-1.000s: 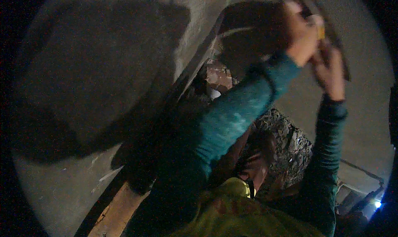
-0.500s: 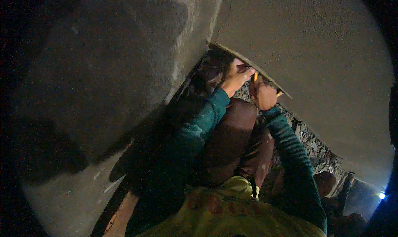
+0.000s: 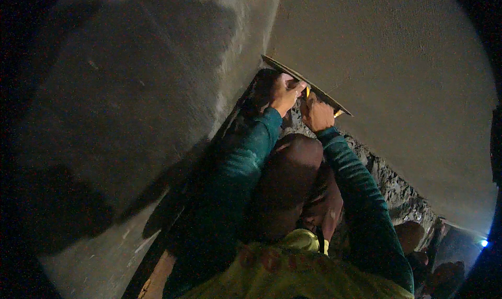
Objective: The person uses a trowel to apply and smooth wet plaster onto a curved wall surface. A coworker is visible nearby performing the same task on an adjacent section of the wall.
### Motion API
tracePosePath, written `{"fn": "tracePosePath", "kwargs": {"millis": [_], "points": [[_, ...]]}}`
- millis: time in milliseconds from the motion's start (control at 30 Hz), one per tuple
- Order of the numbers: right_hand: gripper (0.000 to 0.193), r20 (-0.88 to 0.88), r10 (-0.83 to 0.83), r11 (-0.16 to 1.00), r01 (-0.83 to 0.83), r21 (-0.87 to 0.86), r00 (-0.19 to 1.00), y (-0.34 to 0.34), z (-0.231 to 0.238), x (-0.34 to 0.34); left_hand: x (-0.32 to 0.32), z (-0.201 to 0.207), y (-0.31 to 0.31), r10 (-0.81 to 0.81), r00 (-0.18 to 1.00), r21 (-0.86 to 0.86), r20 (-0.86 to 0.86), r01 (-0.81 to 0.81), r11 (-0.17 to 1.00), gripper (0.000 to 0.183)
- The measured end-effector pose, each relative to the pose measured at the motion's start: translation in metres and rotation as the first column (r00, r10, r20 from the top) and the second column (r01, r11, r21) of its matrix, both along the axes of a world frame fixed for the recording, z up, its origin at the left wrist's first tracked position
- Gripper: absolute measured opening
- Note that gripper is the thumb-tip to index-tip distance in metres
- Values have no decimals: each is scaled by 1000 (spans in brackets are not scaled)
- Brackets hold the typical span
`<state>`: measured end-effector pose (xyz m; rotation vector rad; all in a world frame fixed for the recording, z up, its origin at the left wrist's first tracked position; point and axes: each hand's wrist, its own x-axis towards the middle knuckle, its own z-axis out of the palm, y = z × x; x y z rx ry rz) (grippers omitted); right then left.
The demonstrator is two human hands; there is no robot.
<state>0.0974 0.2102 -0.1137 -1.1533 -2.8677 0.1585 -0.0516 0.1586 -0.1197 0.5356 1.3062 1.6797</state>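
Observation:
A long, thin plastering float (image 3: 329, 100) lies against the grey wall, seen nearly edge-on, its far left end in the corner. Its handle (image 3: 308, 91) shows yellow on either side of my right hand (image 3: 318, 114), which is closed around it. Farther left, my left hand (image 3: 285, 96) is at the back of the float, thumb stretched toward the handle and the other fingers partly hidden. Both forearms wear dark green sleeves. The float's face against the wall is hidden.
Plastered walls (image 3: 397, 74) meet at a corner beyond my hands; the left wall (image 3: 130, 111) carries broad shadows. Rough rubble (image 3: 400, 186) runs along the foot of the right wall. My bent knees (image 3: 298, 158) are close below my hands. A bright lamp (image 3: 484, 243) shines at the far right.
The float and both hands have shifted left and slightly up along the wall, and the float's left end now reaches the corner. My grip looks the same.

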Motion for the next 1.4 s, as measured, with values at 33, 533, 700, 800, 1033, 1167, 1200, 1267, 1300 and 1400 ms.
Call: {"fn": "tracePosePath", "kwargs": {"millis": [33,533,700,800,1033,1167,1200,1267,1300,1400], "points": [[47,5,-1,1000,1,-13,1000,-1,1,0,2,-4,0,17,1000,-15,-19,-17,1000,44],[46,-46,66,990,-59,128,997,34,94,-4,3,56,48,285,927,258,-245,-221,941,34],[50,-34,194,945,-177,275,980,73,167,-6,-10,154,72,378,824,275,-422,-281,919,33],[38,-183,223,903,-132,408,957,71,231,-12,-18,211,90,515,581,381,-630,-347,857,29],[35,-709,245,967,-112,230,661,84,362,9,-26,300,42,386,839,817,-384,114,565,32],[30,-673,-187,917,373,143,716,13,332,23,-17,211,-32,181,983,529,-3,-152,835,29],[27,-636,14,929,225,293,771,13,271,46,-14,176,-60,275,960,439,44,-266,858,31],[25,-442,19,986,57,157,897,-9,190,50,-9,133,-102,410,910,255,55,-410,876,34],[25,-342,41,998,-20,66,939,-19,147,51,-5,120,-122,462,887,163,15,-458,874,35],[31,-216,211,948,-145,285,953,-19,19,47,-2,118,-160,421,907,176,-18,-412,894,35]]}}
